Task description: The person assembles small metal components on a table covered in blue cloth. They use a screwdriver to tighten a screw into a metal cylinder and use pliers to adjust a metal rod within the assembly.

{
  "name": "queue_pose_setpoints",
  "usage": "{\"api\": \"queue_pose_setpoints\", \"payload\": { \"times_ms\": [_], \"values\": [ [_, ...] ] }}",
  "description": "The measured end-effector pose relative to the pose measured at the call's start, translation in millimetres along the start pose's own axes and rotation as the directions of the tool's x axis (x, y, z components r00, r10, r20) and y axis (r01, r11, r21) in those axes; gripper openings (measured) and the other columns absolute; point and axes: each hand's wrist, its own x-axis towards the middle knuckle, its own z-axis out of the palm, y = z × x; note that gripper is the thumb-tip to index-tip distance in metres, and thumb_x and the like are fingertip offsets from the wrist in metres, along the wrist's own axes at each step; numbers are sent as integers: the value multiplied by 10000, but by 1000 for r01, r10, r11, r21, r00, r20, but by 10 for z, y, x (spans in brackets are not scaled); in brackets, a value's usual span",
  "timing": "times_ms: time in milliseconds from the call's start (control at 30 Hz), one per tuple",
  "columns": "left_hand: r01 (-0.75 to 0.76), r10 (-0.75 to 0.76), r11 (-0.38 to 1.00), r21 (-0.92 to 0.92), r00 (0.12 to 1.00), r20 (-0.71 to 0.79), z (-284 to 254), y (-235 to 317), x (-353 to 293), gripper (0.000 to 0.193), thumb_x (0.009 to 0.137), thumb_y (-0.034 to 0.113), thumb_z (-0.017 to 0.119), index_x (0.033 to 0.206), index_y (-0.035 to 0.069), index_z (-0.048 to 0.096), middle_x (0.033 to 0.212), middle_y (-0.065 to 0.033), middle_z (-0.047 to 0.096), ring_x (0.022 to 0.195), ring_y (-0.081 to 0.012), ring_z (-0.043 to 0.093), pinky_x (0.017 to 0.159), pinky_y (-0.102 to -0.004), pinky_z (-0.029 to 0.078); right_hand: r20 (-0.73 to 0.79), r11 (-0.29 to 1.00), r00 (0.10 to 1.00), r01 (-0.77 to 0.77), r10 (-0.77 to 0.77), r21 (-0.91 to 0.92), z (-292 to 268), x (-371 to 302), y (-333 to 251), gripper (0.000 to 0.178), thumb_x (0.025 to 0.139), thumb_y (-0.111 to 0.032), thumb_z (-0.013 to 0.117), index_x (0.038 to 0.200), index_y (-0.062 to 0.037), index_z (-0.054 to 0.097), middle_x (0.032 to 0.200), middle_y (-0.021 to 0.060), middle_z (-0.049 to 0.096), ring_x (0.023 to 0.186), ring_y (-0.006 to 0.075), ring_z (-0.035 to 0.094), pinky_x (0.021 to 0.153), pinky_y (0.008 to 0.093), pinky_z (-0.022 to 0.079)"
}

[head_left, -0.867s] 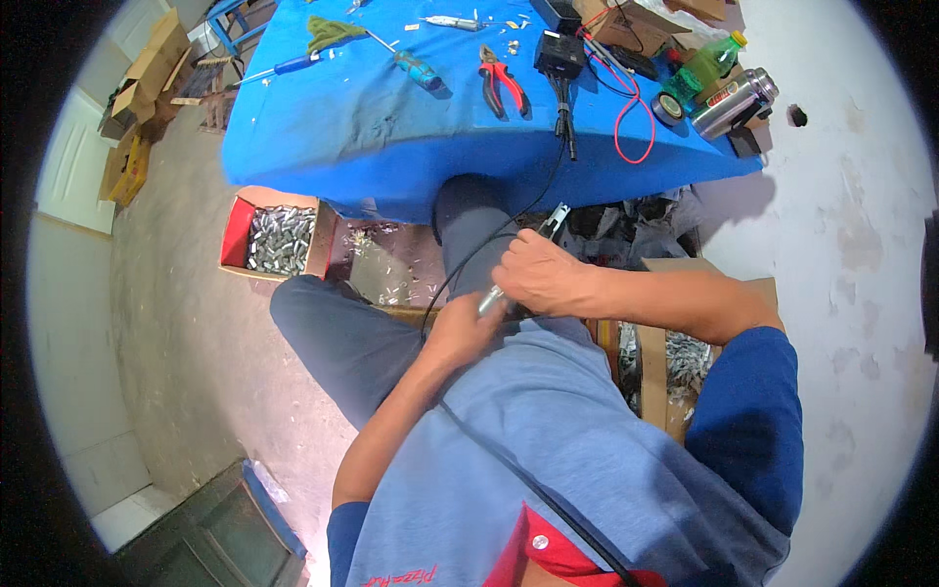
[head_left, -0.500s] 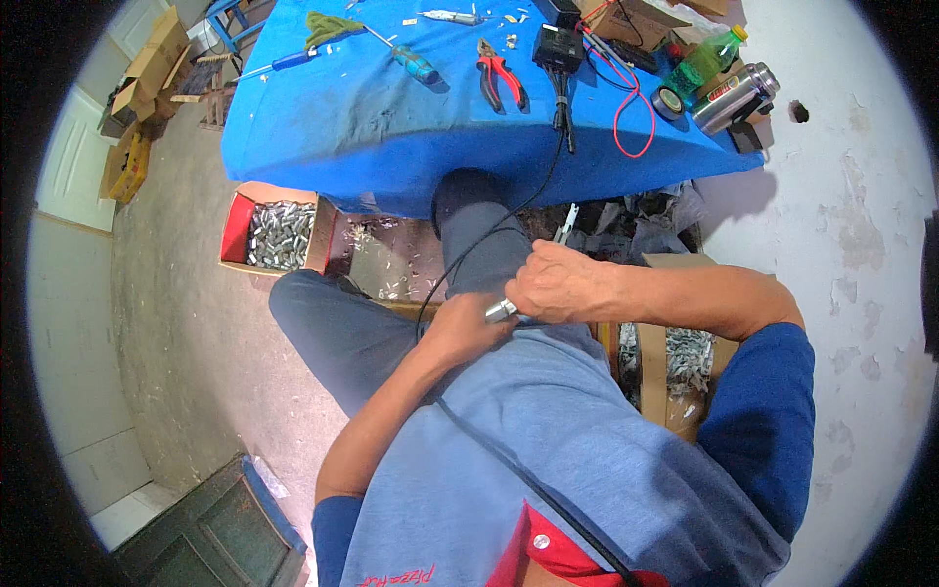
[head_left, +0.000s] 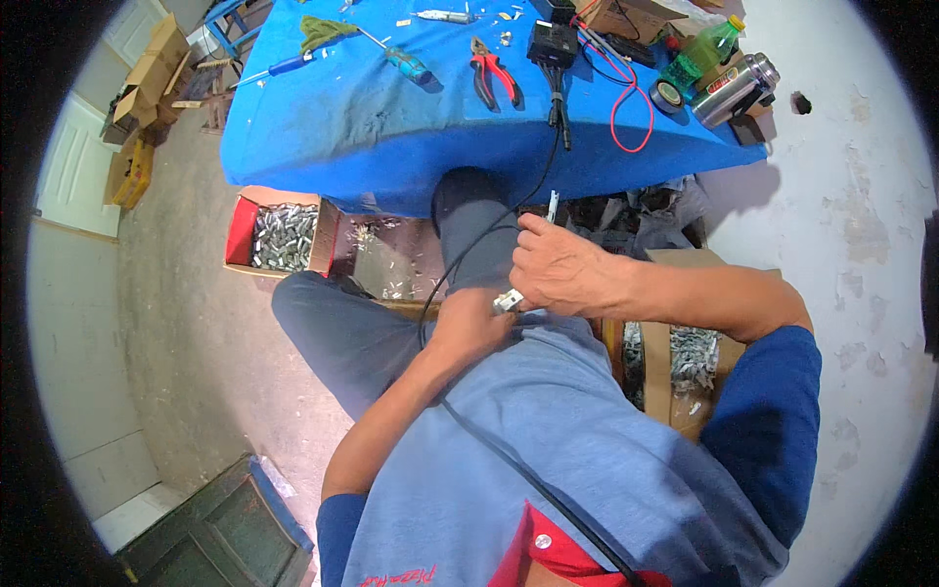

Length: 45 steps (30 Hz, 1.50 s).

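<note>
Over my lap both hands are closed and close together. My left hand (head_left: 469,325) is wrapped round a small silvery metal piece (head_left: 506,300), whose pale end shows beside my right fingers; the rest is hidden in the palm. My right hand (head_left: 562,266) grips a slim silvery metal strip (head_left: 554,206) that sticks up past the knuckles, its lower part covered by the fist. Whether the strip and the small piece touch or join cannot be seen. A black cable (head_left: 481,238) runs across my leg past the left hand.
The blue-covered table (head_left: 362,117) ahead carries red-handled pliers (head_left: 494,76), screwdrivers (head_left: 406,67), a thermos (head_left: 734,90) and a green bottle (head_left: 699,61). Beside my knee stands a box (head_left: 325,235) of small metal cylinders. At right, an open carton (head_left: 657,377) holds silvery pieces.
My right hand has turned, so the strip stands more upright and a little further left. At the left hand, the shiny round end has given way to a paler, uneven one.
</note>
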Motion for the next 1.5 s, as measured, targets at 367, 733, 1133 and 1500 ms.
{"api": "queue_pose_setpoints", "payload": {
  "times_ms": [367, 733, 1133, 1500],
  "values": [
    [-46, 54, 998, 38, 965, -257, -75, -12, 14, 243, 738, 195, 724, 708, -26, 628, 613, -238, 577, 582, -403, 593, 550, -458, 446, -155, 971, 968, -168, 195, 171, 129, -84, -103, 328, 825, -406, 645, 743, -109, 532, 622, 28, 497, 649, 209, 522, 642, 349, 375],
    [-34, 119, 966, 256, 939, -322, -13, -115, 226, 217, 751, 225, 718, 742, 14, 668, 667, -234, 615, 666, -418, 627, 590, -485, 480, -174, 943, 928, -317, 330, 100, 252, -73, -60, 328, 795, -390, 676, 754, -93, 543, 658, 47, 518, 685, 210, 532, 677, 351, 394],
    [-61, 90, 989, 137, 970, -224, -97, 74, 275, 220, 765, 204, 659, 732, -13, 660, 665, -257, 604, 669, -440, 617, 610, -492, 478, -225, 979, 953, -206, 202, 8, 50, -148, 72, 163, 768, -226, 604, 679, -100, 554, 641, 64, 548, 663, 228, 547, 668, 357, 401],
    [19, 25, 993, 113, 927, -374, 57, 18, 396, 179, 754, 154, 628, 773, -16, 679, 705, -264, 615, 704, -446, 619, 640, -502, 483, -240, 837, 803, -506, 546, 210, 292, -153, -181, 297, 796, -361, 695, 712, -102, 576, 653, 83, 586, 644, 265, 583, 624, 394, 410]
  ]
}}
